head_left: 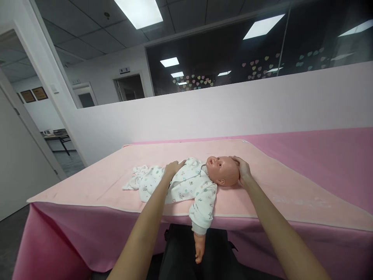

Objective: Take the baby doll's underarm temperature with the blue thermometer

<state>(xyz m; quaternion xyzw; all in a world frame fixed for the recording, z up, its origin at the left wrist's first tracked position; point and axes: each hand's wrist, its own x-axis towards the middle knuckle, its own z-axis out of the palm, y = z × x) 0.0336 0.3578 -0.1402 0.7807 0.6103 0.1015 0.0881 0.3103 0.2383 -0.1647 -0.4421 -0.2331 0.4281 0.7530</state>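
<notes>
A baby doll [223, 171] in a white printed romper [186, 182] lies on its back on a light pink mat [262, 190], head to the right. My right hand [242, 169] cups the top of the doll's bald head, fingers curved against it. My left hand [172, 168] rests on the doll's chest, fingers pressed into the romper cloth. One doll arm [200, 233] hangs down over the table's front edge.
A darker pink cloth [335, 155] covers the table under the mat. A pale pink partition wall [233, 112] with dark glass above stands behind it. An open doorway [43, 128] lies at the left. A black chair [186, 256] sits below the front edge.
</notes>
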